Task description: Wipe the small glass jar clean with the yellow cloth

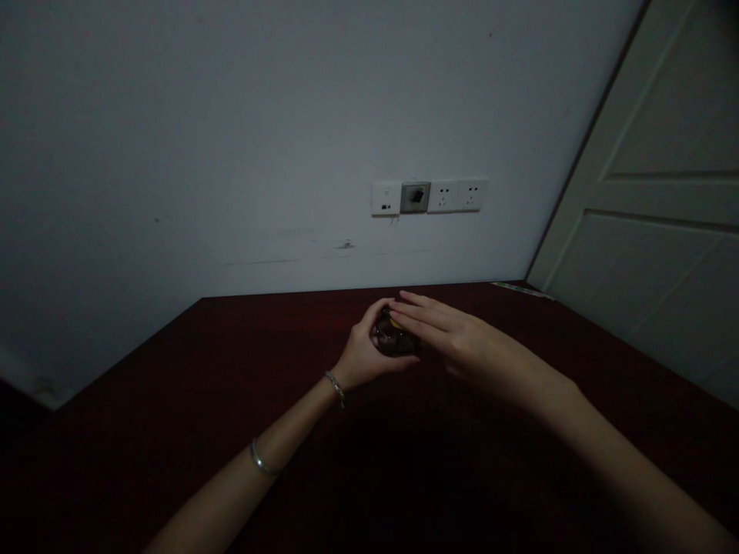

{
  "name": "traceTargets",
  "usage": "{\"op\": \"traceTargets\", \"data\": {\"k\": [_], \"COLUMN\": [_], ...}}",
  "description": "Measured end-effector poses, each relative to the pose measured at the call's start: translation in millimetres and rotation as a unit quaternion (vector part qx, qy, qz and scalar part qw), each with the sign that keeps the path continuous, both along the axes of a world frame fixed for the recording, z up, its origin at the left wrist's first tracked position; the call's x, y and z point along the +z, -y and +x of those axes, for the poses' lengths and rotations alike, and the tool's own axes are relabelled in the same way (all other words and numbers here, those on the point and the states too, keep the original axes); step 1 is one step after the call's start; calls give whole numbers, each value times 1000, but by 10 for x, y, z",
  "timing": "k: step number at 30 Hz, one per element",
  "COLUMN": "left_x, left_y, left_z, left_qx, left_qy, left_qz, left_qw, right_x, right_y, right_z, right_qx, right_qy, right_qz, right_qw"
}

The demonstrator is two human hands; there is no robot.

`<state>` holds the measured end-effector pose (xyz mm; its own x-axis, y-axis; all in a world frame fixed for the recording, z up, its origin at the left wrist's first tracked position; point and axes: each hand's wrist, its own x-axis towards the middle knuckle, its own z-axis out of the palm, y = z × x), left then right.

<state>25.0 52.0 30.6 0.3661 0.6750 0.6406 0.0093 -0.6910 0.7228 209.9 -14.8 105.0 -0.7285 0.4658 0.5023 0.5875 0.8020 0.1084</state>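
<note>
Above the dark red tabletop, my left hand (365, 354) is curled around a small glossy dark brown round object (393, 341) with a yellow patch on top. Its thumb and fingers sit on opposite sides of the object. What kind of thing it is cannot be made out in the dim light. From the right, my right hand (442, 327) reaches across with its fingers stretched out straight, their tips over the object's top by the yellow patch. The right thumb is mostly hidden, and the right palm covers part of the object's right side.
The dark red tabletop (259, 346) meets a pale wall (231, 154) at the back. Sockets and a switch panel (456, 196) are set in that wall. A white panelled door (652, 231) stands at the right, with a thin flat strip (519, 289) near the table's far right corner.
</note>
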Motion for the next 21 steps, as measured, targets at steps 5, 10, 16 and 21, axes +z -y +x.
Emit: {"op": "traceTargets", "data": {"k": [5, 10, 16, 21], "left_x": [-33, -68, -53, 21], "left_y": [-21, -94, -131, -34], "left_z": [47, 50, 8, 49], "left_qx": [-34, -55, -40, -60], "left_qy": [68, 124, 174, 184], "left_qz": [-54, -107, -144, -188], "left_qw": [996, 985, 973, 963], "right_x": [-30, -17, -31, -80], "right_y": [-10, 32, 28, -108], "right_z": [-31, -53, -14, 67], "right_qx": [-2, 23, 49, 13], "right_qy": [-18, -24, -68, -132], "right_qz": [10, -25, -44, -10], "right_qw": [1000, 999, 995, 991]}}
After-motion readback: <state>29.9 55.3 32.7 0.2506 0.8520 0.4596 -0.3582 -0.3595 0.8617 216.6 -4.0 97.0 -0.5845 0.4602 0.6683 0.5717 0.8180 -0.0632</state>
